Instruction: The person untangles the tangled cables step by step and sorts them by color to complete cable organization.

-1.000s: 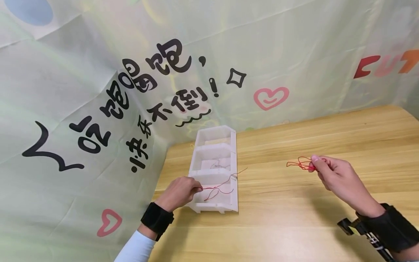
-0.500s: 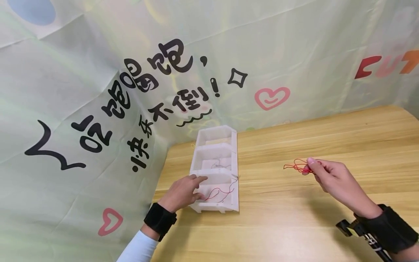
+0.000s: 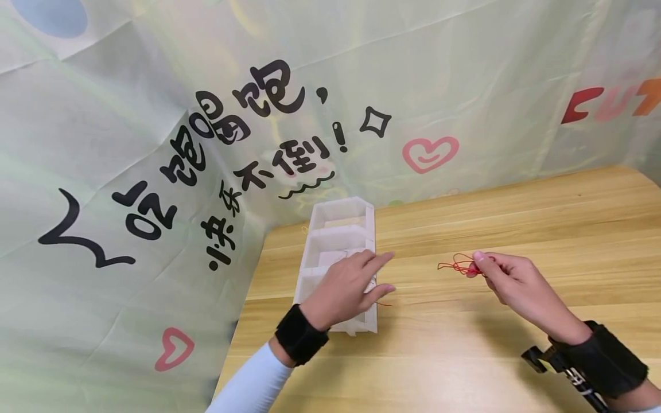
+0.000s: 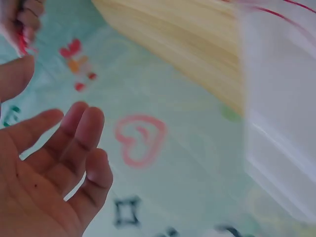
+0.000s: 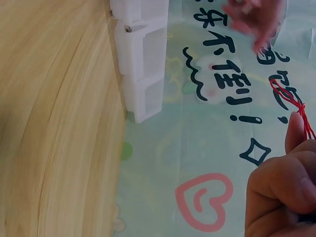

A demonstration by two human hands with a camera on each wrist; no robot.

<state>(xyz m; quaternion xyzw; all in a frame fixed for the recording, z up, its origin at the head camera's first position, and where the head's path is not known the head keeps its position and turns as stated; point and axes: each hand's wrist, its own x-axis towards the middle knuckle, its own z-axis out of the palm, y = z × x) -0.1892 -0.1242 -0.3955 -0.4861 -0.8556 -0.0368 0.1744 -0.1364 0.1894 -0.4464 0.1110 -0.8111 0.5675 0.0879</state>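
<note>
My right hand pinches a looped bundle of thin red string between thumb and fingers, raised over the table. In the right wrist view, red string loops stick up past the thumb. My left hand hovers over the near compartment of a white plastic bin, fingers loosely spread and holding nothing. The palm of the left hand faces the left wrist camera. A loose red string end pokes out past the bin's right side; the rest of it is hidden behind the left hand.
The bin's several compartments run in a row away from me on the wooden table. Behind and to the left hangs a pale printed cloth with black characters and hearts, close to the table's edge.
My left hand let go of a red string in the near compartment, opened and moved right across the bin. The right hand drifted slightly left with its string bundle.
</note>
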